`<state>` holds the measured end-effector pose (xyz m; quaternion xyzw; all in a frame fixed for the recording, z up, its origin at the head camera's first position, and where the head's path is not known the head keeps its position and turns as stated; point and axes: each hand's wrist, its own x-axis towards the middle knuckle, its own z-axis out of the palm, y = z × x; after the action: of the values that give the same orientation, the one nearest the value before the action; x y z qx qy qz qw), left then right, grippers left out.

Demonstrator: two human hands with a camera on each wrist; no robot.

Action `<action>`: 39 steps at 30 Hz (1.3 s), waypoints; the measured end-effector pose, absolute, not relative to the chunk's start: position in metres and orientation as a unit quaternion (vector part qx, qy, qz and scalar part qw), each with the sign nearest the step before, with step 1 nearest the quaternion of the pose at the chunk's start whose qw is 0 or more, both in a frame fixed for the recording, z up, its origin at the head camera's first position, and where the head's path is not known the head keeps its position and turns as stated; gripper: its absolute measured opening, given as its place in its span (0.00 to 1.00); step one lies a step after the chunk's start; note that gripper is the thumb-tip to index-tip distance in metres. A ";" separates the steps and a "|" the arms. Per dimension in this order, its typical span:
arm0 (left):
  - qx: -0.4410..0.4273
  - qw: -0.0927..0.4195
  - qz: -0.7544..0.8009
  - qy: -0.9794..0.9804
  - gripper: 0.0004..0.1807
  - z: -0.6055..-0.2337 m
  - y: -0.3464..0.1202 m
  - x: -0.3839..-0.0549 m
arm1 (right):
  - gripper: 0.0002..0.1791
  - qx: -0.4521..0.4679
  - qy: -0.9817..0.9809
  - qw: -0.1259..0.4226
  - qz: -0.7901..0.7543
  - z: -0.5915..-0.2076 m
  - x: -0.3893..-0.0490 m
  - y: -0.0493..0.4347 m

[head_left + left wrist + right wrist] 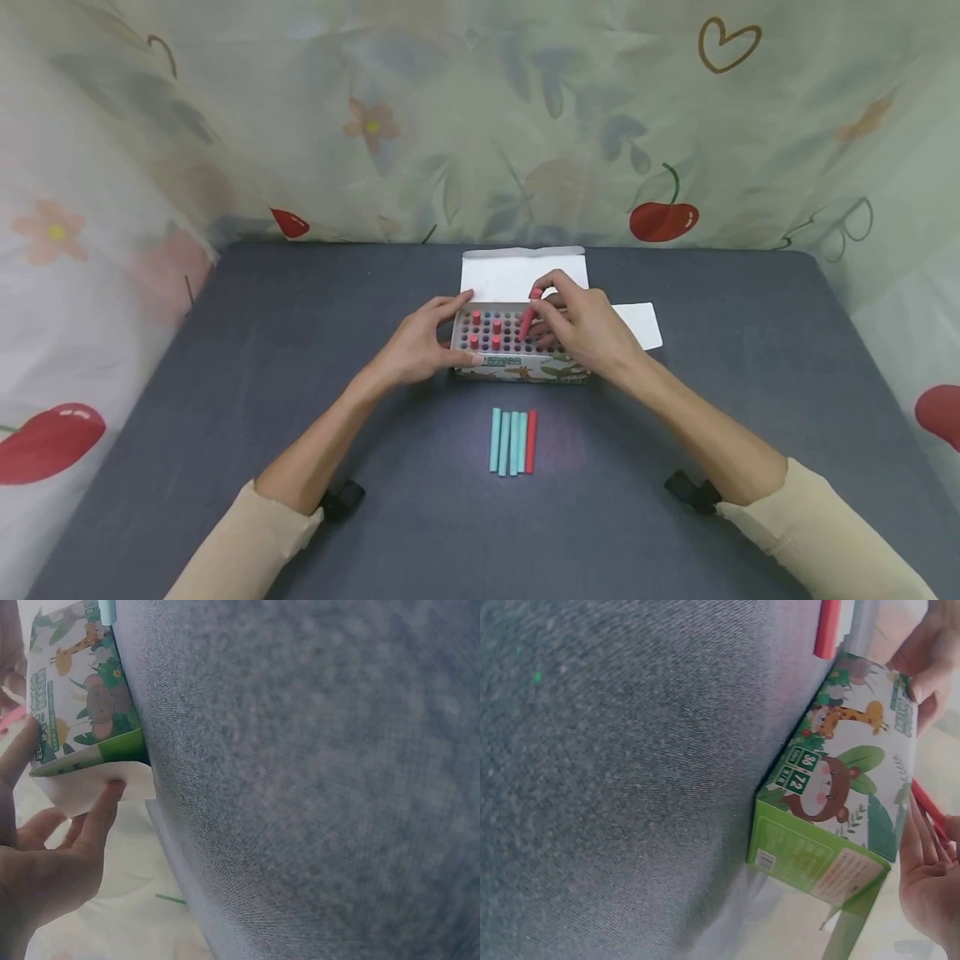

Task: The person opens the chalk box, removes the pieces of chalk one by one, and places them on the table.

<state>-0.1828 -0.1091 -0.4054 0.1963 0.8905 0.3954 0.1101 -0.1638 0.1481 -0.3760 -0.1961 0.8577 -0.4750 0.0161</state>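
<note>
An opened chalk box (525, 367) with a printed animal pattern stands on the table, its top a grid of holes. Several red chalk sticks (497, 326) poke up from the holes on its left half. My left hand (420, 340) holds the box at its left end, thumb at the front edge and index finger at the back corner; in the left wrist view, a finger presses a white end flap (139, 780). Over the right half of the grid, my right hand (592, 325) pinches a red chalk stick (528, 320) slanted, its lower end right at the holes.
Nearer me, several teal chalk sticks (504, 442) and one red chalk stick (532, 442) lie side by side in a row. Behind the box its white lid (495, 279) stands folded back, and a side flap (639, 323) sticks out right. Patterned curtains (480, 125) surround the grey table (300, 333).
</note>
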 end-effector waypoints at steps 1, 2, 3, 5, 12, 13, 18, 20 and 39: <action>0.197 0.110 0.395 0.890 0.52 -0.405 -0.109 -0.183 | 0.07 -0.195 0.857 0.012 -0.476 -0.375 -0.162 0.149; 0.197 0.110 0.396 0.890 0.52 -0.405 -0.109 -0.183 | 0.07 -0.195 0.857 0.009 -0.478 -0.374 -0.161 0.151; 0.195 0.111 0.396 0.890 0.52 -0.405 -0.108 -0.183 | 0.07 -0.195 0.858 0.004 -0.476 -0.373 -0.160 0.152; 0.191 0.113 0.398 0.890 0.52 -0.405 -0.108 -0.183 | 0.07 -0.190 0.854 0.004 -0.484 -0.371 -0.158 0.154; 0.183 0.117 0.402 0.889 0.52 -0.406 -0.108 -0.183 | 0.07 -0.156 0.835 0.029 -0.527 -0.372 -0.147 0.161; 0.183 0.116 0.402 0.889 0.52 -0.407 -0.108 -0.183 | 0.07 -0.152 0.831 0.033 -0.533 -0.372 -0.145 0.162; 0.181 0.117 0.404 0.889 0.52 -0.407 -0.108 -0.182 | 0.10 -0.131 0.829 0.043 -0.541 -0.375 -0.138 0.166; 0.182 0.117 0.404 0.889 0.52 -0.407 -0.107 -0.182 | 0.12 -0.122 0.830 0.050 -0.542 -0.375 -0.135 0.167; 0.187 0.114 0.404 0.888 0.52 -0.406 -0.106 -0.179 | 0.18 -0.088 0.785 0.131 -0.599 -0.388 -0.110 0.176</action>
<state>-0.1794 -0.1065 -0.4062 0.1867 0.8883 0.4037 0.1139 -0.1102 0.1757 -0.3884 -0.0876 0.7848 -0.5995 0.1307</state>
